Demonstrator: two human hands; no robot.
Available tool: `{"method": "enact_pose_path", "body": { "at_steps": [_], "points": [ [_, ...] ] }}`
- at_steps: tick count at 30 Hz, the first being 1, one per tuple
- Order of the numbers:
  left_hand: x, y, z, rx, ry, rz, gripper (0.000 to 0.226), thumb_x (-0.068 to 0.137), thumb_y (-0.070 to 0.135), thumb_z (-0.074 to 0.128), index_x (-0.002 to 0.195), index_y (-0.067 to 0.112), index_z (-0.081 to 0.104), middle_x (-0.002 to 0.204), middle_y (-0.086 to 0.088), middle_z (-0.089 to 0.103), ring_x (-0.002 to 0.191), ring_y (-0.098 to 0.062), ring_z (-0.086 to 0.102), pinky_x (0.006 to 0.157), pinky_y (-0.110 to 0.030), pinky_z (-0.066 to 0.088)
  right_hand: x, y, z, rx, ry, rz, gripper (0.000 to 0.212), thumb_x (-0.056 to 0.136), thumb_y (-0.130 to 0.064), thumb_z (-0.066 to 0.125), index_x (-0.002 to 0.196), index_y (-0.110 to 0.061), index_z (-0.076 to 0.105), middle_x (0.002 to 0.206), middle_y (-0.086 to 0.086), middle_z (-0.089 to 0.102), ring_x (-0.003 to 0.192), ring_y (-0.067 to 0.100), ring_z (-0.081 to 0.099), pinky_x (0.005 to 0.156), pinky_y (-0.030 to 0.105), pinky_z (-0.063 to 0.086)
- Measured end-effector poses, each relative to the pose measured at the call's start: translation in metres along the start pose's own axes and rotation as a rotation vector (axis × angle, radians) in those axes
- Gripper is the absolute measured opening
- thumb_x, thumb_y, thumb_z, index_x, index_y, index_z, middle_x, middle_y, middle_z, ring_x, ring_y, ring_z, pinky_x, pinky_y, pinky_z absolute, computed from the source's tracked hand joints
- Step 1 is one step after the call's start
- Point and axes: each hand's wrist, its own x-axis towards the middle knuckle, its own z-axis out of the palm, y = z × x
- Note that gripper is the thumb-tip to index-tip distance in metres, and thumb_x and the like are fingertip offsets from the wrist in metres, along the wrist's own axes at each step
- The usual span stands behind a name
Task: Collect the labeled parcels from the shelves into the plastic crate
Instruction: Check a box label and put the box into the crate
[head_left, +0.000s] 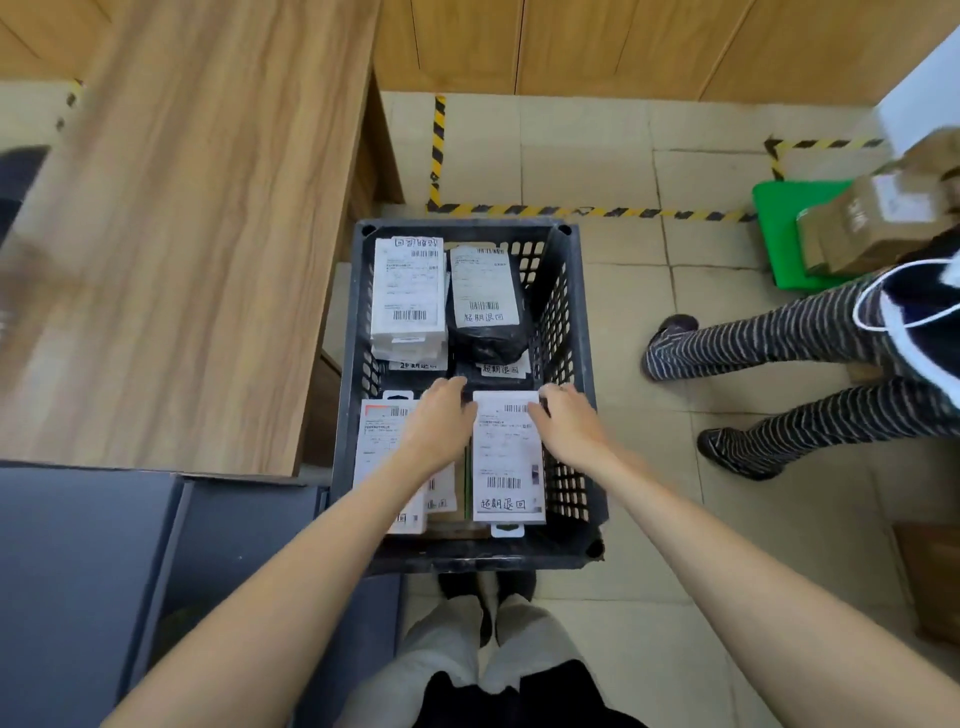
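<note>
- Tiled floor (597, 156) carries yellow-black tape (571, 211); a wooden table (182, 260) stands at the left.
- Head view: the black crate (457, 224) stands on the floor just beside the table, in front of the person's feet.
- At its far side a white box (408, 286) and a black bag (485, 312) lie side by side, labels up, on top of other parcels.
- At its near side lie a left parcel (376, 441) and a white parcel (506, 457), also labels up.
- With curled fingers the left grip (441, 421) holds the left edge of the white parcel and lies over the left parcel.
- At the far right corner of the white parcel, the right grip (566, 421) pinches it.
- Another person in striped trousers (779, 343) stands at the right, near blurred brown cartons (857, 234).
</note>
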Motion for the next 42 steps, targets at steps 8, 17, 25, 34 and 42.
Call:
{"method": "enact_pose_path", "body": {
  "at_steps": [8, 17, 25, 34, 42],
  "points": [
    [-0.007, 0.092, -0.188, 0.5, 0.273, 0.218, 0.042, 0.106, 0.041, 0.04, 0.137, 0.016, 0.054, 0.139, -0.006, 0.058, 0.124, -0.028, 0.055, 0.094, -0.045, 0.049, 0.011, -0.133, -0.175, -0.381, 0.229, -0.403, 0.028, 0.105, -0.034, 0.039, 0.099, -0.011, 0.054, 0.098, 0.004, 0.052, 0.092, 0.025, 0.053, 0.076, 0.039, 0.046],
    [-0.086, 0.115, -0.279, 0.521, 0.544, 0.047, 0.045, 0.107, 0.039, 0.036, 0.145, 0.019, 0.049, 0.147, -0.007, 0.053, 0.13, -0.031, 0.052, 0.099, -0.043, 0.045, -0.012, -0.228, -0.248, -0.522, 0.301, -0.708, 0.034, 0.105, -0.041, 0.033, 0.101, -0.014, 0.054, 0.105, 0.007, 0.052, 0.087, 0.024, 0.048, 0.07, 0.037, 0.04],
    [-0.177, 0.064, -0.262, 0.467, 0.698, -0.186, 0.047, 0.106, 0.045, 0.039, 0.147, 0.023, 0.049, 0.148, -0.001, 0.053, 0.133, -0.024, 0.05, 0.098, -0.041, 0.046, -0.04, -0.281, -0.198, -0.537, 0.204, -1.019, 0.042, 0.105, -0.042, 0.033, 0.127, -0.013, 0.055, 0.125, 0.01, 0.055, 0.112, 0.028, 0.054, 0.087, 0.04, 0.043],
    [-0.321, -0.005, -0.227, 0.382, 0.782, -0.583, 0.036, 0.105, 0.04, 0.041, 0.128, 0.019, 0.059, 0.125, -0.005, 0.063, 0.118, -0.03, 0.057, 0.088, -0.047, 0.05, -0.127, -0.361, -0.094, -0.524, 0.09, -1.438, 0.039, 0.104, -0.04, 0.037, 0.123, -0.012, 0.058, 0.126, 0.014, 0.057, 0.115, 0.035, 0.055, 0.09, 0.044, 0.046],
    [-0.456, -0.035, -0.162, 0.279, 0.845, -0.874, 0.043, 0.105, 0.041, 0.043, 0.141, 0.019, 0.054, 0.139, -0.006, 0.059, 0.125, -0.03, 0.055, 0.093, -0.043, 0.045, -0.237, -0.381, -0.002, -0.543, -0.105, -1.701, 0.038, 0.104, -0.038, 0.038, 0.121, -0.009, 0.055, 0.122, 0.017, 0.055, 0.116, 0.039, 0.052, 0.087, 0.047, 0.044]
  ]
}}
